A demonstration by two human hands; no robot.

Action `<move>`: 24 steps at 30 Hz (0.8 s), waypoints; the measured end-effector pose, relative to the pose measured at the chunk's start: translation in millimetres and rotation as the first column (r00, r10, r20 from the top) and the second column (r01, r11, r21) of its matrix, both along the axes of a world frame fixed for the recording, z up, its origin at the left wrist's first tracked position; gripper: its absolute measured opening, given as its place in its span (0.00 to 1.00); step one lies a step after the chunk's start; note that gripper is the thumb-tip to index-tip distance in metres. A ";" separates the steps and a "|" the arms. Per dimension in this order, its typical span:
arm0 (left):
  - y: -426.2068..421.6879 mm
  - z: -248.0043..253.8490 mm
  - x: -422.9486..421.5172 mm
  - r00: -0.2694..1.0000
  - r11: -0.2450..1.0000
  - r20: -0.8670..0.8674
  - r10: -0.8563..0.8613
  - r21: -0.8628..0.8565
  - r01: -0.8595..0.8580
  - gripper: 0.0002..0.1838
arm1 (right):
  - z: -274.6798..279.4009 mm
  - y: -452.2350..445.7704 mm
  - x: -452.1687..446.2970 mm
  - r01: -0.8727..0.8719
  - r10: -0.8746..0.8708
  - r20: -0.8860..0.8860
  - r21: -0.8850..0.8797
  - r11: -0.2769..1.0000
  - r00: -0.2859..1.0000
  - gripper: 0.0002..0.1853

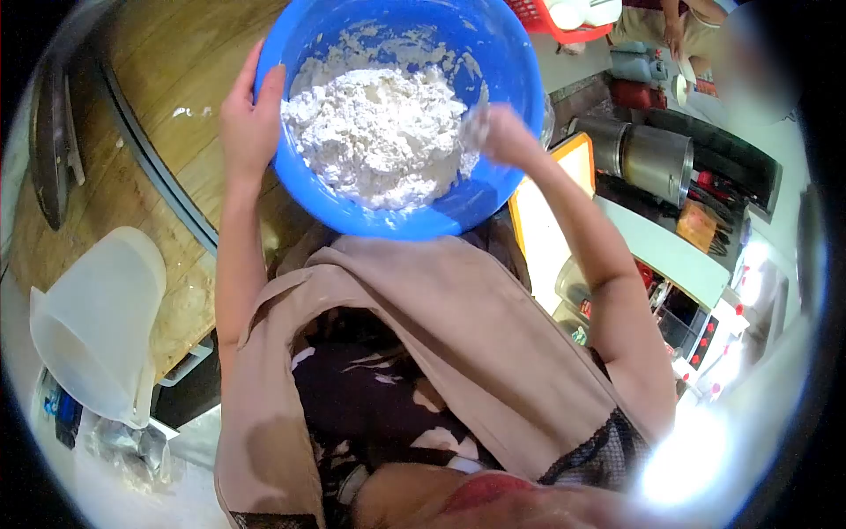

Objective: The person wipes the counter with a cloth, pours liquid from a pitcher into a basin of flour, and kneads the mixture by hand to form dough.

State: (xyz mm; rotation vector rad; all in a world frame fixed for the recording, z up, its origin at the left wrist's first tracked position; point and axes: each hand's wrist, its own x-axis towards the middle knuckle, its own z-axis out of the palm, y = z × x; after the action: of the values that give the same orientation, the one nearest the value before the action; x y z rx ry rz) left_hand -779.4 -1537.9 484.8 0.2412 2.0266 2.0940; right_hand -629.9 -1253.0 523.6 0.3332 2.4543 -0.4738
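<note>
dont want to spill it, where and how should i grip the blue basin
Grip the blue basin by its rim, coming from left and right, thumbs over the edge, fingers outside. It's round and open, with a floury heap inside, so opposite holds should keep it level; the left hand grips its left edge.

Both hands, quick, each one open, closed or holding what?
Left hand: holding the blue bowl by its rim.
Right hand: blurred over the bowl; open or closed can't be told.

Dough (379, 132) in the bowl (405, 226) (jug (106, 309) to its left)
</note>
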 end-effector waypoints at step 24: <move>-6.0 -0.3 8.2 1.000 1.000 0.028 0.013 0.018 -0.013 0.21 | 33.9 -12.4 15.1 -0.105 0.105 -0.007 -0.143 0.984 0.994 0.08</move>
State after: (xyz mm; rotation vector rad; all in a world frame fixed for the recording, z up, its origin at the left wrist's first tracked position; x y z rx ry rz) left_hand -771.2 -1543.9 484.5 0.2017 1.9992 2.1127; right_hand -614.8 -1265.4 557.5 0.1439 2.4068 -0.6002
